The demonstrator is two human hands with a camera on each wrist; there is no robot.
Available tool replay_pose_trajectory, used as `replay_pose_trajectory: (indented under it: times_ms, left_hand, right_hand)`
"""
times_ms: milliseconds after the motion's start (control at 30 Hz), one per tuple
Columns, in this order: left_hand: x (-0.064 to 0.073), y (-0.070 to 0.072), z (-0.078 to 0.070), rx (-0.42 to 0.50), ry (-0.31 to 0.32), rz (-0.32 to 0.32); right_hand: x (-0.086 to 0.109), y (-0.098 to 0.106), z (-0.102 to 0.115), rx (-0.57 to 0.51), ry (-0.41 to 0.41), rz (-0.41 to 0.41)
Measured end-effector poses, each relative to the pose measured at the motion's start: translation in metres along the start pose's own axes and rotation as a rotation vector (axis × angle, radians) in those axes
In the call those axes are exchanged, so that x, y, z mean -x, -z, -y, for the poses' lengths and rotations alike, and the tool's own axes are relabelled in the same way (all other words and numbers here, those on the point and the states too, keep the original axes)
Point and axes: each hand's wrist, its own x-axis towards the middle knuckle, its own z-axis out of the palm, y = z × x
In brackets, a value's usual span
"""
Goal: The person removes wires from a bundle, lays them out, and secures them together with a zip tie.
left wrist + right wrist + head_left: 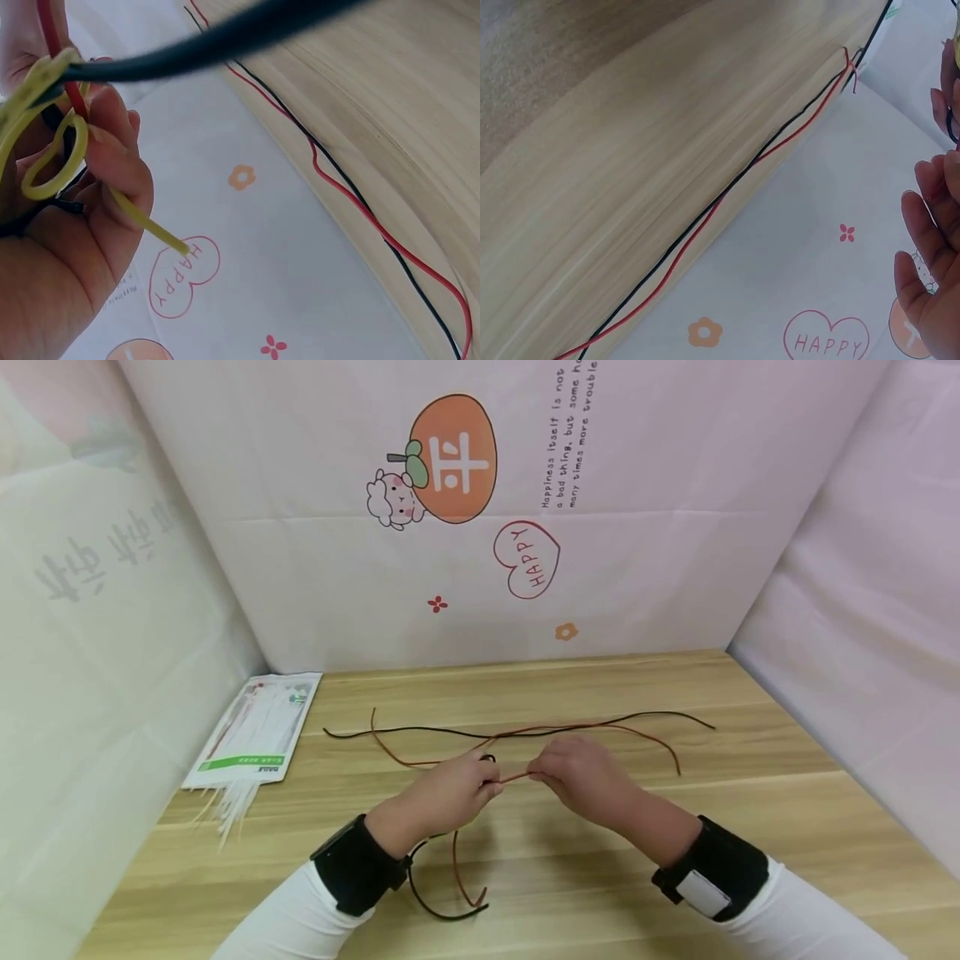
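Observation:
My left hand (446,793) grips a small bunch of wires near the middle of the table. In the left wrist view a yellow wire (146,220) loops through the bunch, beside a thick-looking black wire (187,54) and a red wire (49,26). Fingertips of my right hand (588,779) pinch that red wire, whose short stretch (515,777) spans the gap between both hands. Below the left wrist hang a black tail (442,917) and a red tail (456,864). In the right wrist view, the pinching fingertips are cut off at the edge.
Behind the hands, a long black wire (435,728) and a long red wire (645,735) lie crossing on the wooden table (780,827). A bag of white cable ties (255,727) lies at the left, several ties poking out. Printed cloth (637,585) walls the back and sides.

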Motion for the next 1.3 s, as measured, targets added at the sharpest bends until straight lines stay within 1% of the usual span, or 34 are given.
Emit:
replay_pose_trajectory:
  times_ms: [200, 333, 533, 667, 767, 867, 1033, 1200, 1300]
  left_hand:
    - [0.0, -0.001, 0.006, 0.0, 0.011, 0.002]
    - [0.003, -0.002, 0.011, -0.023, 0.007, -0.004]
    - [0.006, 0.0, 0.011, -0.03, -0.006, -0.02]
    - [0.007, 0.001, 0.01, -0.038, 0.005, -0.021]
    - [0.008, 0.002, 0.011, -0.028, 0.015, -0.014]
    - [0.01, 0.002, 0.014, -0.018, 0.026, -0.014]
    - [0.013, 0.0, 0.023, -0.025, 0.051, -0.015]
    - [0.016, 0.003, 0.025, -0.048, 0.027, -0.029]
    - [0.018, 0.005, 0.024, -0.045, 0.031, -0.027]
  right_hand:
    - [-0.003, 0.005, -0.002, 0.051, 0.0, -0.032]
    - [-0.001, 0.006, -0.005, 0.066, -0.012, -0.045]
    - [0.0, 0.006, -0.006, 0.055, -0.004, -0.045]
    - [0.0, 0.006, -0.005, 0.054, -0.012, -0.044]
    - [0.0, 0.006, -0.005, 0.069, -0.017, -0.03]
    - [0.0, 0.005, -0.006, 0.072, -0.026, -0.032]
    - [0.003, 0.007, -0.011, 0.07, -0.044, -0.063]
    - [0.004, 0.007, -0.011, 0.084, -0.033, -0.072]
    - [0.003, 0.006, -0.01, 0.084, -0.033, -0.074]
